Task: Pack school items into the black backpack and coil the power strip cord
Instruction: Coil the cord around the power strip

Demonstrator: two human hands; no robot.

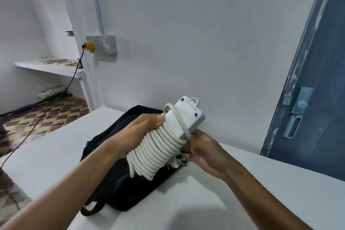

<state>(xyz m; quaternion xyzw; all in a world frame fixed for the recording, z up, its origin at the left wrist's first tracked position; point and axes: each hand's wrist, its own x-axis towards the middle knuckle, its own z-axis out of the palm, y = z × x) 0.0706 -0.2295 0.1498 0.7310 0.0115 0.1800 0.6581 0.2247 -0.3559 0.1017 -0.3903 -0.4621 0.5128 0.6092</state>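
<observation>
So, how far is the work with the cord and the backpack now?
The cord is nearly all wound around the power strip, which the left hand grips. The right hand holds the plug end, still loose. The black backpack lies flat on the white table; its contents are hidden.

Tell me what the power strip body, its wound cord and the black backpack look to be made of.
Power strip: hard moulded plastic, pale grey, matt, with recessed screw holes.
Cord: off-white flexible sheath, probably rubbery PVC; it bends into tight smooth coils.
Black backpack: woven fabric, likely nylon or polyester; dull and creased.
</observation>
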